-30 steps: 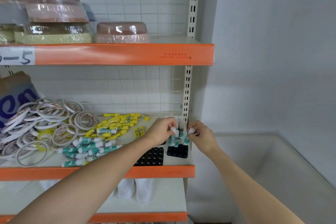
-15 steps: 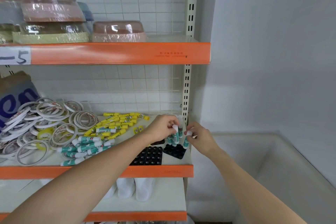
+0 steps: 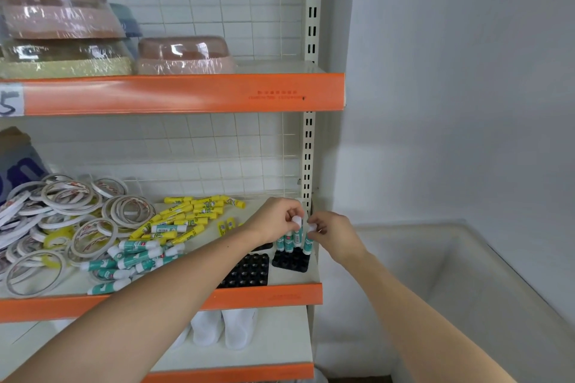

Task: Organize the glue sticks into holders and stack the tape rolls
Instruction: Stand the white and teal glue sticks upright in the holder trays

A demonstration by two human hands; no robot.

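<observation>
Not much you can actually read here. There's a handwritten "5" on a white paper label (image 3: 11,99) stuck to the orange front edge of the upper shelf (image 3: 186,93), far left. Same edge has small red print (image 3: 277,95) further right, too tiny to make out. The blue bag (image 3: 18,168) at the left shows big letters, cut off. Glue stick labels are just blur.

At lower centre, the left hand (image 3: 275,221) and right hand (image 3: 331,232) pinched white-capped teal glue sticks (image 3: 292,239) standing in a black holder (image 3: 291,260). Tape rolls (image 3: 62,221) lay heaped at the frame's left, on the shelf (image 3: 267,295).
</observation>
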